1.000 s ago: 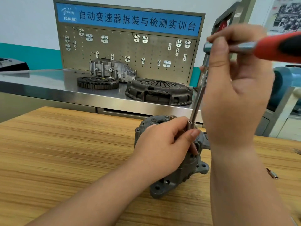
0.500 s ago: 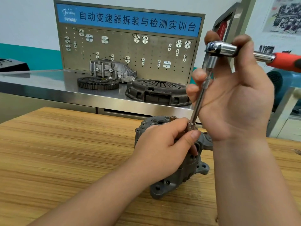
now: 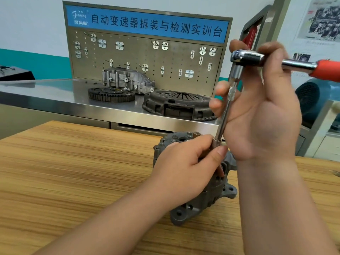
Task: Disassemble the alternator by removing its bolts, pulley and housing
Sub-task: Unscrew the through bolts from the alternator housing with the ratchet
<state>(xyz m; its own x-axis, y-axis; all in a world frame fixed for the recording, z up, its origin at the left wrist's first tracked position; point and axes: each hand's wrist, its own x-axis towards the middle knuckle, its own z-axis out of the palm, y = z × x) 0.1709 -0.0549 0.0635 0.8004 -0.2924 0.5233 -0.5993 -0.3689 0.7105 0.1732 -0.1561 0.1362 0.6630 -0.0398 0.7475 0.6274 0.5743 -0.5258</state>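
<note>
A grey alternator (image 3: 206, 201) stands on the wooden table (image 3: 73, 172) right of centre. My left hand (image 3: 185, 172) lies over its top, thumb and fingers pinching the socket (image 3: 215, 144) at the foot of a long chrome extension bar (image 3: 225, 115). The bar rises, tilted right, to a ratchet wrench head (image 3: 246, 57) with a red handle (image 3: 325, 69) pointing right. My right hand (image 3: 261, 111) holds the ratchet head and the bar's knurled upper part, palm toward me.
Behind the table runs a steel bench (image 3: 55, 100) with a toothed ring gear (image 3: 111, 94), a clutch cover (image 3: 178, 105), a cast housing (image 3: 127, 80) and a pegboard with a blue sign (image 3: 147, 24). A small metal bit (image 3: 334, 173) lies at the table's right edge.
My right hand turned, palm now facing me, and the ratchet handle swung, its chrome head now visible at top. My left hand and the alternator stayed in place.
</note>
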